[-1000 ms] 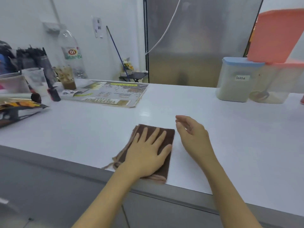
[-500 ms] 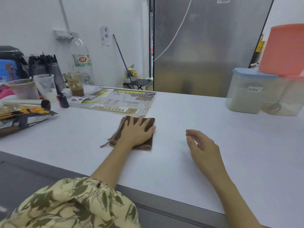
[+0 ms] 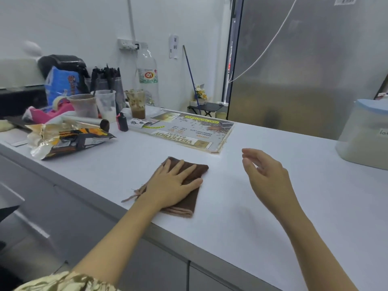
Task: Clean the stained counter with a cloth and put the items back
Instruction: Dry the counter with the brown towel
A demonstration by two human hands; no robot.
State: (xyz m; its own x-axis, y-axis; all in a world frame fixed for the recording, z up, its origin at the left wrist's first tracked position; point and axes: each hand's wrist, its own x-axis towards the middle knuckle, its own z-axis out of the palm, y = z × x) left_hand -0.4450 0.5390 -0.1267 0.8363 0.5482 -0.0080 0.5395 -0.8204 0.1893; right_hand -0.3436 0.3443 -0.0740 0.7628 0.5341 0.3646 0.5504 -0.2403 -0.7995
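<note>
Here, worktop [image 3: 262,217]: white, filled the frame from left edge to lower right. Menu board [image 3: 184,131]: lay flat at upper centre, apart from the cloth. Lidded container [image 3: 365,135]: stood at right edge. Foil bag [image 3: 69,139]: lay at left. Cloth [image 3: 191,185]: brown, folded, at centre near the worktop's front edge. Left hand [image 3: 172,185]: pressed flat on the cloth, fingers spread. Right hand [image 3: 266,175]: right of centre, fingers loosely curved, holding nothing.
</note>
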